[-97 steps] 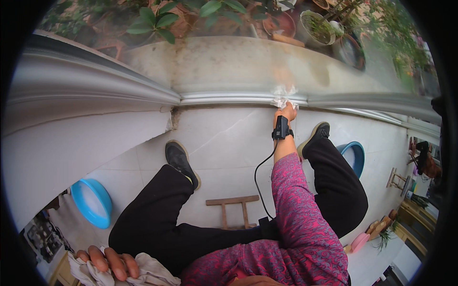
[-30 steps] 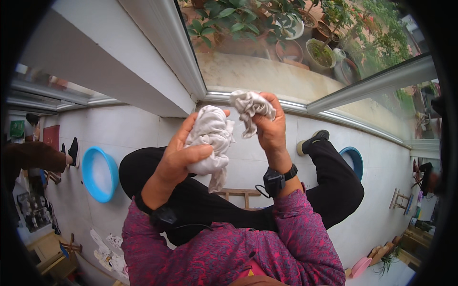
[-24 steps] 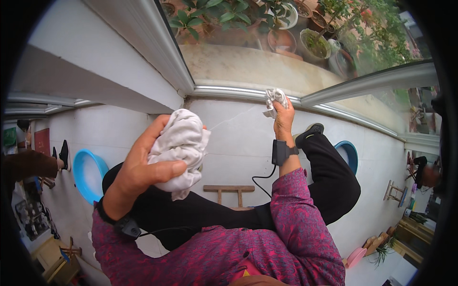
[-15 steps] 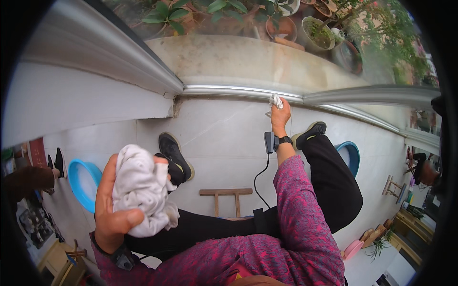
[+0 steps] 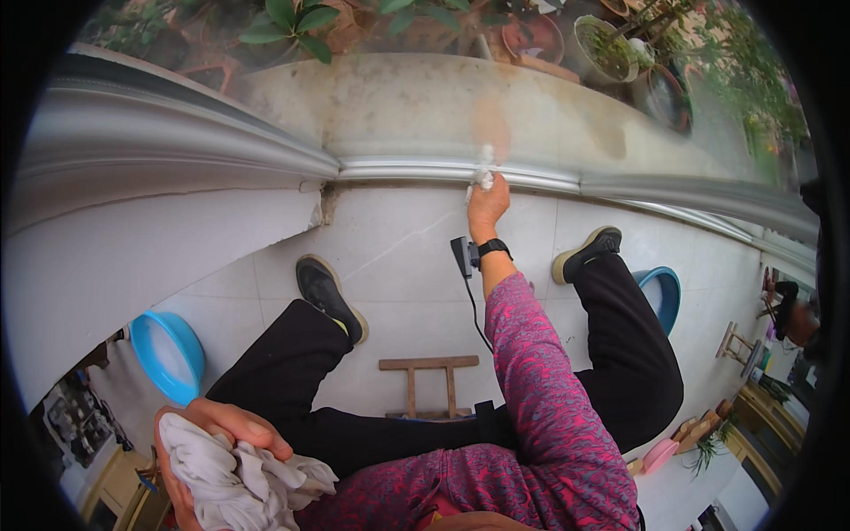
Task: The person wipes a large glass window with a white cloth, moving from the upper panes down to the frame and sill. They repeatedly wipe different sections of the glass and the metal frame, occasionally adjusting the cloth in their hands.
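My left hand (image 5: pixel 232 420) is at the lower left, fingers wrapped round a crumpled white cloth (image 5: pixel 235 482) that bunches out over my lap. Far ahead, my right arm reaches to the foot of the glass. There my right hand (image 5: pixel 489 208) is closed on a smaller white cloth (image 5: pixel 483 180), held against the silvery window frame rail (image 5: pixel 425 168). Part of that cloth is hidden by my fingers, and it is mirrored in the glass (image 5: pixel 398 106). A small device with a cable is strapped to my right wrist.
A blue basin (image 5: pixel 168 354) stands at the left and another blue basin (image 5: pixel 660 296) beside my right leg. Between my legs is a wooden stool (image 5: pixel 429 365). Potted plants (image 5: pixel 606 49) stand behind the glass. A white wall ledge (image 5: pixel 159 265) runs along the left.
My right hand has slid left along the rail with its cloth. My left hand has dropped lower and closer to me with the larger cloth. My left knee has come into view.
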Motion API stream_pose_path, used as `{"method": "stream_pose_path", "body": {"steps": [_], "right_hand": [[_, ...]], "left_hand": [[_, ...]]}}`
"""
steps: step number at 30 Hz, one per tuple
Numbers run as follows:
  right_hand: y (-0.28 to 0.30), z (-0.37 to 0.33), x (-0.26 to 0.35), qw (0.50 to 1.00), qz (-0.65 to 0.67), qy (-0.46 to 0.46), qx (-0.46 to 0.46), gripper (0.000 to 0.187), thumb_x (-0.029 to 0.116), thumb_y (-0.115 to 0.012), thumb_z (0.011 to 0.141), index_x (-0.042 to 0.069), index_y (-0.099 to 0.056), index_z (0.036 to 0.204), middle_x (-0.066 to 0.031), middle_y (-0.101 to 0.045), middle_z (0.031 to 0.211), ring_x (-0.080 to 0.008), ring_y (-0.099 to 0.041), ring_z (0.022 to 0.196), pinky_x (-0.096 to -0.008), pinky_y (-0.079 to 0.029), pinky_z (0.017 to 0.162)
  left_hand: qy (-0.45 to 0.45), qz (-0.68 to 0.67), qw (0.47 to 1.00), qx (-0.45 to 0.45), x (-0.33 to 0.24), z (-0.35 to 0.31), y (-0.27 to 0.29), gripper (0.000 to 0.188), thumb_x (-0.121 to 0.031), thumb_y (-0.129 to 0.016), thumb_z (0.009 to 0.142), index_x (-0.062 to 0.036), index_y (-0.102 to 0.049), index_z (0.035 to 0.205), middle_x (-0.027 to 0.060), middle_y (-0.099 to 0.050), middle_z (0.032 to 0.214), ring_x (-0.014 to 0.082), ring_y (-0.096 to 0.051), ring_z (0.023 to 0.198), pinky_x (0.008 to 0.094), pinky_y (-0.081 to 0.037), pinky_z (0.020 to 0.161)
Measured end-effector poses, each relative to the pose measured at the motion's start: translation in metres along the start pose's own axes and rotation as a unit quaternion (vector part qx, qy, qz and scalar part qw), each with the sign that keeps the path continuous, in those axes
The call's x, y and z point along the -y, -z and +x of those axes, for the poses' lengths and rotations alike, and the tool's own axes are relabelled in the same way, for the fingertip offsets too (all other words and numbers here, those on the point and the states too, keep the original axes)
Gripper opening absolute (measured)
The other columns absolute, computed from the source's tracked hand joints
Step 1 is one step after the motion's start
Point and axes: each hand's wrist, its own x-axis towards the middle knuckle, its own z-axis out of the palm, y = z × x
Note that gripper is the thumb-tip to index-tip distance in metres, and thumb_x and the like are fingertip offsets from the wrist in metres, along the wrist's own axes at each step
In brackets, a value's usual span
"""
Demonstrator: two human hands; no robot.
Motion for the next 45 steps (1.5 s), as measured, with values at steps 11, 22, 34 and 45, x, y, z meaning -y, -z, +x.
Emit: {"method": "stream_pose_path", "body": {"steps": [11, 22, 34, 45], "right_hand": [[0.006, -0.022, 0.037, 0.973, 0.05, 0.151, 0.167, 0.028, -0.001, -0.063, 0.077, 0.011, -0.061, 0.102, -0.0103, -0.065, 0.101, -0.0392, -0.058, 0.094, -0.047, -0.048, 0.083], [0.045, 0.027, -0.032, 0.994, -0.024, 0.098, 0.045, 0.032, -0.001, -0.067, 0.075, 0.008, -0.062, 0.104, -0.0113, -0.065, 0.102, -0.0361, -0.057, 0.095, -0.045, -0.046, 0.086], [-0.013, -0.031, 0.039, 0.987, 0.039, 0.127, 0.093, 0.031, -0.001, -0.066, 0.074, 0.009, -0.061, 0.103, -0.0134, -0.064, 0.099, -0.0383, -0.057, 0.094, -0.0469, -0.047, 0.082], [0.052, 0.024, -0.027, 0.998, 0.057, 0.016, -0.002, 0.03, 0.0, -0.065, 0.077, 0.008, -0.065, 0.106, -0.0133, -0.066, 0.1, -0.0362, -0.06, 0.096, -0.0467, -0.048, 0.084]], "left_hand": [[-0.016, -0.003, 1.0, -0.019, 0.009, 0.007, -0.026, 0.087, -0.03, -0.091, 0.064, 0.0017, -0.036, 0.124, 0.0178, -0.05, 0.117, 0.0288, -0.061, 0.099, 0.0377, -0.063, 0.072], [-0.036, 0.003, 0.999, 0.015, 0.009, 0.003, -0.004, 0.088, -0.027, -0.091, 0.063, 0.0005, -0.036, 0.125, 0.0184, -0.048, 0.12, 0.031, -0.06, 0.104, 0.041, -0.064, 0.07], [-0.09, -0.039, 0.99, 0.101, 0.021, 0.011, 0.002, 0.087, -0.019, -0.094, 0.059, -0.0018, -0.038, 0.123, 0.0178, -0.049, 0.118, 0.0339, -0.061, 0.101, 0.0424, -0.065, 0.069], [-0.04, -0.031, 0.996, 0.075, 0.008, 0.01, 0.0, 0.083, -0.022, -0.09, 0.065, -0.0005, -0.038, 0.126, 0.016, -0.046, 0.12, 0.0307, -0.058, 0.106, 0.042, -0.065, 0.071]]}}
